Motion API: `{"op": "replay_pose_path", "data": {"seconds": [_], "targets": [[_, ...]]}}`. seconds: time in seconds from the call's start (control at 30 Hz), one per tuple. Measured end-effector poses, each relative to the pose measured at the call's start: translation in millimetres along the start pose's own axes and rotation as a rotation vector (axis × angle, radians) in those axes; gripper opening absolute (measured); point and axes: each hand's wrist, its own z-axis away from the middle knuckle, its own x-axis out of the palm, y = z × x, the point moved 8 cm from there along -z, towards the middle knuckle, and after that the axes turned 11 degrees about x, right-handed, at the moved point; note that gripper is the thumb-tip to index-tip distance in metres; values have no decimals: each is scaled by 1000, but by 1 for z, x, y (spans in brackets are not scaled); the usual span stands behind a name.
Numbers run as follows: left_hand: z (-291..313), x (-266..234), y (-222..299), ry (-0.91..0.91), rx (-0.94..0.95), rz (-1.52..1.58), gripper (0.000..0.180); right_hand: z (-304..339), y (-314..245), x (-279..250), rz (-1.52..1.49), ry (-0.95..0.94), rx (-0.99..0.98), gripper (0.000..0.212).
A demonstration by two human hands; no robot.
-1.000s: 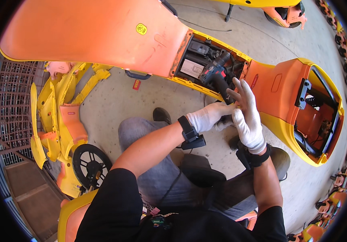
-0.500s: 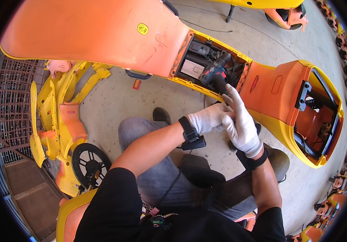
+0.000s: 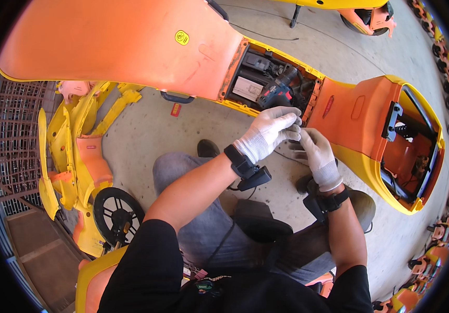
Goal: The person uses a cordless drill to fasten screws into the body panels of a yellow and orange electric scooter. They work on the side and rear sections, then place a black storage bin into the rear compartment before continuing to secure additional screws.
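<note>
Both my hands wear white knit gloves. My left hand [image 3: 272, 130] is closed, its fingertips pinched together. They meet the fingertips of my right hand [image 3: 318, 156] just in front of the open compartment of an orange and yellow scooter body [image 3: 352, 107]. The right hand's fingers are bent but apart, pointing left. Whether anything small lies between the touching fingertips cannot be made out. Beyond the hands, a cordless drill [image 3: 282, 88] rests in the compartment, its handle partly covered by my left hand. Beside it sits a pale rectangular box [image 3: 246, 88].
To the left lie yellow scooter panels [image 3: 70, 151] and a black spoked wheel [image 3: 118, 214] by a metal mesh cage [image 3: 18, 130]. A red tag [image 3: 176, 109] is on the concrete floor. Another scooter [image 3: 334, 5] is at the far side; several line the right edge.
My hands have drawn apart from an overlapping clasp to fingertip contact. The left has risen toward the compartment, and the right hand's upright fingers have bent leftward. The drill stays put.
</note>
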Motion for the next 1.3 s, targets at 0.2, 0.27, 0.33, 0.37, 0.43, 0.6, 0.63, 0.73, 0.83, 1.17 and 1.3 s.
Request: {"op": "replay_pose_path", "data": {"seconds": [0.2, 0.27, 0.33, 0.37, 0.43, 0.6, 0.63, 0.73, 0.83, 1.17, 1.3], "targets": [[-1, 1, 3, -31, 4, 120, 30, -1, 4, 9, -218, -104, 47, 45], [0, 5, 0, -39, -17, 196, 34, -3, 8, 6, -488, -86, 109, 48], [0, 10, -3, -71, 20, 141, 42, -9, 13, 10, -633, -178, 109, 51], [3, 14, -7, -67, 47, 105, 43, -10, 14, 15, -715, -208, 111, 51], [13, 32, -9, -129, 139, -74, 52, -24, 28, 13, -774, -367, 75, 51], [43, 63, -1, -382, 334, -690, 69, -24, 18, 17, -939, -319, 108, 60], [43, 64, -2, -402, 350, -689, 69, -24, 18, 17, -941, -305, 105, 61], [42, 69, 6, -457, 377, -680, 75, -24, 18, 14, -884, -230, 68, 49], [37, 72, 18, -414, 373, -496, 82, -16, 16, 11, -781, -97, 108, 35], [53, 92, 40, -446, 534, -737, 104, 9, -2, 38, -210, -321, -133, 44], [60, 95, 37, -522, 710, -835, 100, 15, -8, 30, 278, -247, -575, 42]]}}
